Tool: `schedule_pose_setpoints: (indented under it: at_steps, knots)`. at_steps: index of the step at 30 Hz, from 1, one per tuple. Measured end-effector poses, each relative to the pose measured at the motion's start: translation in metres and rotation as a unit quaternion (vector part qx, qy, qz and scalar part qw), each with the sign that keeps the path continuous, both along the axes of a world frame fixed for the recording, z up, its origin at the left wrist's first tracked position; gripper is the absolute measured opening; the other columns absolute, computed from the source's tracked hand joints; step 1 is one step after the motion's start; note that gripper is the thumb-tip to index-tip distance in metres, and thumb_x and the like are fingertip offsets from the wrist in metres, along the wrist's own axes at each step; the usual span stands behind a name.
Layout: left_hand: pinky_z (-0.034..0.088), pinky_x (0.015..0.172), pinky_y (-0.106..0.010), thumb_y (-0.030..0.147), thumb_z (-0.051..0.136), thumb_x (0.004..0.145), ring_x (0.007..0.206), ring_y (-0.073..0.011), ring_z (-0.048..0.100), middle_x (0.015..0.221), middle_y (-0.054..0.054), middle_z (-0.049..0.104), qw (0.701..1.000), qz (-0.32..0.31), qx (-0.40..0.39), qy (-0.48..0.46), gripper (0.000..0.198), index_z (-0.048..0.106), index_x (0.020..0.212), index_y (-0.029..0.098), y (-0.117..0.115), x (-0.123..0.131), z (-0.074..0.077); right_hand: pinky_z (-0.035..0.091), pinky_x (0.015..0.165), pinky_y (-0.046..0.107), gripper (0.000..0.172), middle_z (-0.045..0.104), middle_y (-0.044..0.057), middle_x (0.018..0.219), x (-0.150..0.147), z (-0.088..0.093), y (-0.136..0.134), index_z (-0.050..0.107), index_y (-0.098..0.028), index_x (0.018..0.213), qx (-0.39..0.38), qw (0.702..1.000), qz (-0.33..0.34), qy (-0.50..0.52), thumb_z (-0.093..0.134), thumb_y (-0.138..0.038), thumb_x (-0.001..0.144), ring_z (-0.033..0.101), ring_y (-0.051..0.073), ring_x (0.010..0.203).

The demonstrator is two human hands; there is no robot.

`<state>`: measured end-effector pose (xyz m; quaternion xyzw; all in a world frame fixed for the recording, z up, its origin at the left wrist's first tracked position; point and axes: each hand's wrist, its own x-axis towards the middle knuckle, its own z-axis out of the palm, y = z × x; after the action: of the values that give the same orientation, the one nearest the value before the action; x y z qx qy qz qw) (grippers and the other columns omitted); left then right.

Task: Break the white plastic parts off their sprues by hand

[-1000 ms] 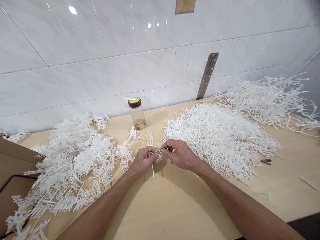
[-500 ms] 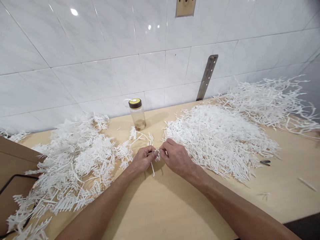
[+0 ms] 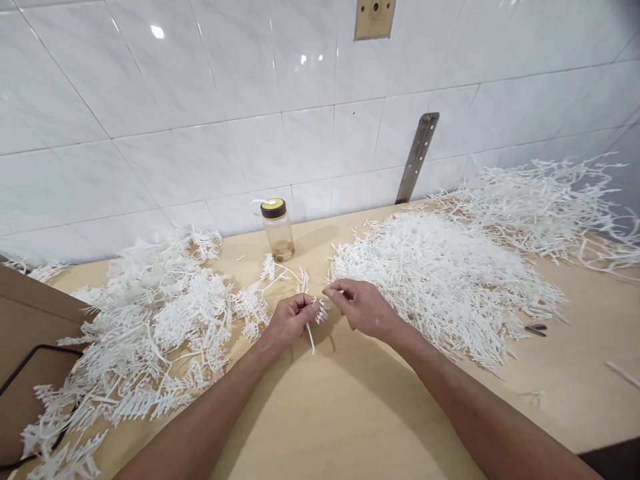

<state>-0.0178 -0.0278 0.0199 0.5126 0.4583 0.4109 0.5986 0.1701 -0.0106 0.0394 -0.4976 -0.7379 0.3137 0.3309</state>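
Note:
My left hand (image 3: pixel 294 316) pinches a white branched plastic sprig (image 3: pixel 323 309). Its small-tipped end sticks out past the fingertips, and a thin stem hangs below them. Just to the right, apart from the sprig, my right hand (image 3: pixel 361 307) has thumb and forefinger pressed together. Whatever lies between them, if anything, is too small to make out. Beyond that hand spreads a big heap of short, thin white pieces (image 3: pixel 440 280). On the left lies a loose pile of similar branched sprigs (image 3: pixel 165 307), a few strands of it reaching close to my left hand.
A clear bottle with a dark and yellow lid (image 3: pixel 278 230) stands near the tiled wall. Longer white strands (image 3: pixel 545 207) pile up at the back right. A small dark tool (image 3: pixel 536 329) lies beside the heap. A metal bracket (image 3: pixel 418 157) leans by the wall; a brown box (image 3: pixel 35 360) sits left.
My right hand has drawn away from the sprig, slightly up and to the right, opening a gap between the hands. My left hand keeps its hold. The whole view has shifted slightly.

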Motion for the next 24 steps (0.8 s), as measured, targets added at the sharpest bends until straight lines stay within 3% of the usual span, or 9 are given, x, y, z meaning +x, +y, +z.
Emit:
schedule_pose_setpoints:
  at_steps: [3,12,19,24]
  knots:
    - [0.017,0.045,-0.022,0.054,0.078,0.070,0.047,-0.0056,0.032,0.059,0.003,0.050,1.000,0.008,-0.003,-0.010,0.043,0.059,0.072,0.015,-0.0001,0.0003,0.0009,0.039,0.045,0.024,0.028,0.060,-0.002,0.061,-0.0058,0.0029,-0.0058,0.070,-0.020,0.084,-0.057,0.997,0.045,0.023,0.051,-0.038,0.092,0.051,0.010,0.043]
    - [0.024,0.047,-0.023,0.049,0.075,0.074,0.048,-0.0068,0.034,0.058,0.003,0.052,0.999,0.035,0.020,0.010,0.037,0.061,0.071,0.016,0.0009,0.0025,-0.0013,0.040,0.040,0.023,0.022,0.066,0.000,0.073,-0.0066,-0.0038,-0.0046,0.069,-0.019,0.084,-0.118,0.991,0.022,0.056,0.059,-0.038,0.086,0.051,0.009,0.042]
    - [0.029,0.052,-0.024,0.052,0.068,0.079,0.054,-0.0105,0.039,0.058,0.003,0.049,0.995,0.009,0.074,0.069,0.037,0.058,0.071,0.018,-0.0002,0.0009,-0.0034,0.039,0.049,0.024,0.019,0.062,-0.001,0.066,-0.0048,0.0014,-0.0066,0.065,-0.019,0.077,-0.061,0.997,0.038,0.017,0.058,-0.033,0.087,0.052,0.011,0.051]
    - [0.029,0.054,-0.024,0.055,0.066,0.080,0.057,-0.0108,0.038,0.060,0.003,0.047,0.992,-0.016,0.085,0.091,0.041,0.055,0.069,0.018,0.0017,-0.0010,-0.0047,0.040,0.059,0.027,0.013,0.063,0.001,0.070,-0.0096,-0.0067,-0.0074,0.061,-0.019,0.076,0.081,0.995,0.005,-0.058,0.054,-0.019,0.087,0.055,0.014,0.064]
